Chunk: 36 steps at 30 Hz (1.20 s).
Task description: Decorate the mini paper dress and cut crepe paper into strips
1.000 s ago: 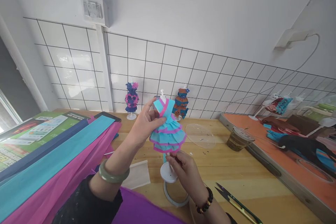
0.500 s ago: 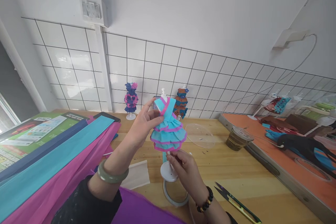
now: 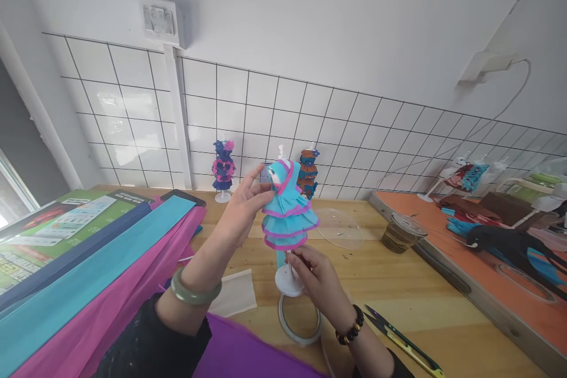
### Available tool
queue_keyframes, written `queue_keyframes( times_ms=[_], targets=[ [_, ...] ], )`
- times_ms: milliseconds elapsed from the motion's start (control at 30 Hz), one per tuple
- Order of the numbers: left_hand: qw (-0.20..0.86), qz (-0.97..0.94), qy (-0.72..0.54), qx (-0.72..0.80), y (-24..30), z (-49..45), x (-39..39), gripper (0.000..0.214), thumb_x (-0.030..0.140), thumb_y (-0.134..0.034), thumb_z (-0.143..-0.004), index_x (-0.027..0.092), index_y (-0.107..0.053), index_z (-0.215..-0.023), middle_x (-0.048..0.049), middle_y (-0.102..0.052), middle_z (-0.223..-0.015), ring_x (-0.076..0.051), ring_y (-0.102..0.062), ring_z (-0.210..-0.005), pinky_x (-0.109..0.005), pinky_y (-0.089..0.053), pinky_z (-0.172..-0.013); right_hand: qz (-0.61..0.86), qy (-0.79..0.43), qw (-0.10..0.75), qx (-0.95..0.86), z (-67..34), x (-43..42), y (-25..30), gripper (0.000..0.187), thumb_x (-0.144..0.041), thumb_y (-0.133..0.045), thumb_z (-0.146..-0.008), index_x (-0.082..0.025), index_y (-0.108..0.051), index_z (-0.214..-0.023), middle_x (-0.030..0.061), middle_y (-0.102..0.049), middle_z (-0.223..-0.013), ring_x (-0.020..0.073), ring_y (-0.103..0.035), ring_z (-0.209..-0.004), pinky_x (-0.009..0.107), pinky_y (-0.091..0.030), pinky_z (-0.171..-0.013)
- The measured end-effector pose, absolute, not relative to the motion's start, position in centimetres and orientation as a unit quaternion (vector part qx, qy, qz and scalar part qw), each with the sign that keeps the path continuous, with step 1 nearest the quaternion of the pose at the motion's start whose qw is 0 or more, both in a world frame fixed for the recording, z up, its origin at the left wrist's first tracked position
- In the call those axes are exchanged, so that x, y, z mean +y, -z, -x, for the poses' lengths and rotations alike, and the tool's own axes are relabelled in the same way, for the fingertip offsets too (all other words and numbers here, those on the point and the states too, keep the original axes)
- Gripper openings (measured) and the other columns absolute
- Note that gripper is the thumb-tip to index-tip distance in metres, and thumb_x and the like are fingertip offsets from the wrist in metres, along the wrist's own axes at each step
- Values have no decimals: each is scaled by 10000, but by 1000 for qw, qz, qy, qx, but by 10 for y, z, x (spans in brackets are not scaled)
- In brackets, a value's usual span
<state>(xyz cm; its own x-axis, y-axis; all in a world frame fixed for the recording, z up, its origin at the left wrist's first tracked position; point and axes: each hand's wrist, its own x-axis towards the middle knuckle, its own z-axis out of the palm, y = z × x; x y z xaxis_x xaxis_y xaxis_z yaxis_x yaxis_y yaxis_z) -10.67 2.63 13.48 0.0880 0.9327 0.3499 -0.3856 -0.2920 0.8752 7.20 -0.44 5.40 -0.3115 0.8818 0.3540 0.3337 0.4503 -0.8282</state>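
A small dress form [image 3: 280, 152] wears a turquoise paper-like dress [image 3: 289, 223] with pink edging and a tiered ruffled skirt. It stands upright on a white stand with a round base [image 3: 289, 281], turned so the side of the bodice shows. My right hand [image 3: 316, 274] pinches the stand's pole just under the skirt. My left hand [image 3: 245, 201] is at the left side of the bodice, fingers apart, the thumb tip at the waist. The base is held above a roll of tape [image 3: 299, 331] on the table.
Thread snips [image 3: 401, 342] lie at the right. Two dressed forms, a navy-pink one [image 3: 223, 168] and a brown one [image 3: 308, 171], stand by the tiled wall. Turquoise strips [image 3: 101, 271] and pink sheets [image 3: 119, 301] pile up at left. A lidded cup [image 3: 402, 233] stands beside the orange surface [image 3: 398, 208].
The dress form has turned to show more of the bodice's side. My left thumb has slipped from the bodice front to its edge. The right hand still holds the pole.
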Motion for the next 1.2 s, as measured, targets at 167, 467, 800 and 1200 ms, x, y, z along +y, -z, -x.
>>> queue_keyframes(
  times_ms=[167,467,800,1200],
  targets=[
    [513,-520,-624,278,-135,108,26,705,225,-605,-747,238,-273,-1369,-68,-631,-986,-162,-577,-832,-319,-406,-765,421,-362,414,-721,-71,2,-56,300,-388,-447,-860,-177,-508,-657,-30,-438,-563,100,-421,-524,214,-338,-492],
    [511,-530,-615,283,-139,109,23,702,233,-617,-743,219,-289,-1364,-91,-634,-1053,-181,-579,-902,-331,-407,-813,460,-379,406,-692,-70,8,-60,254,-414,-514,-811,-178,-517,-715,-16,-552,-531,106,-507,-476,210,-375,-462],
    [424,-495,-682,332,-137,116,27,667,205,-600,-730,205,-327,-1338,-70,-662,-987,-184,-571,-974,-355,-367,-887,458,-347,409,-709,-87,36,-65,364,-466,-490,-814,-169,-552,-612,3,-562,-566,118,-513,-544,225,-388,-508],
    [428,-491,-678,339,-136,113,28,589,244,-597,-750,220,-373,-1294,-55,-658,-942,-187,-569,-968,-381,-356,-908,468,-358,407,-698,-107,108,-32,364,-476,-398,-825,-149,-552,-872,21,-580,-704,133,-545,-592,266,-424,-582]
  ],
)
